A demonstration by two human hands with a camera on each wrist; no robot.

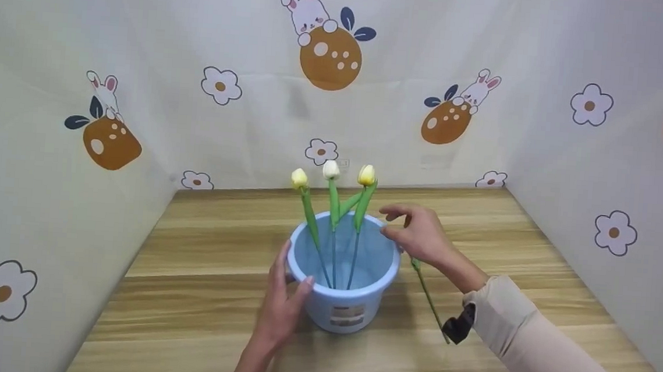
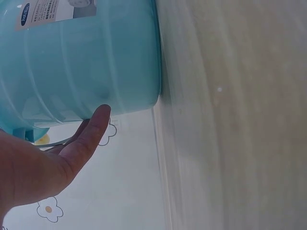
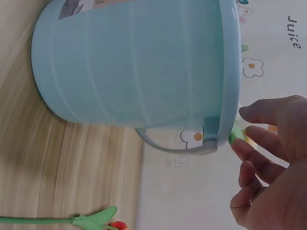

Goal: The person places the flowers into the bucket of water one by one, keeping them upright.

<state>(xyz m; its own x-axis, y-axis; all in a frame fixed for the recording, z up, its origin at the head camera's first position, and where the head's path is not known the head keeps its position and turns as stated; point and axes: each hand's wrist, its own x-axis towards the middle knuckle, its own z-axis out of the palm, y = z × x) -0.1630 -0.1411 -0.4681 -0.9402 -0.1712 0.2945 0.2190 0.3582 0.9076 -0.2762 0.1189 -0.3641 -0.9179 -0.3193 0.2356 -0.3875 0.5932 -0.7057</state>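
Note:
A light blue bucket (image 1: 341, 294) stands upright on the table, its label facing me. Inside lean three artificial tulips: a pale yellow tulip (image 1: 300, 179), a white tulip (image 1: 331, 170) and a yellow-and-white tulip (image 1: 367, 175). My left hand (image 1: 281, 311) rests against the bucket's left side, thumb by the rim and fingers extended along the wall. Over the right rim hovers my right hand (image 1: 418, 236), fingers loosely bent and holding nothing. A fourth tulip (image 3: 93, 220) with a red head lies on the table right of the bucket; my right hand hides its head in the head view.
Wood-grain table (image 1: 201, 293) surrounds the bucket. Printed cloth walls (image 1: 241, 139) enclose the back and both sides. The bucket's handle (image 3: 177, 151) hangs down on its right side. A black device (image 1: 460, 323) sits at my right cuff.

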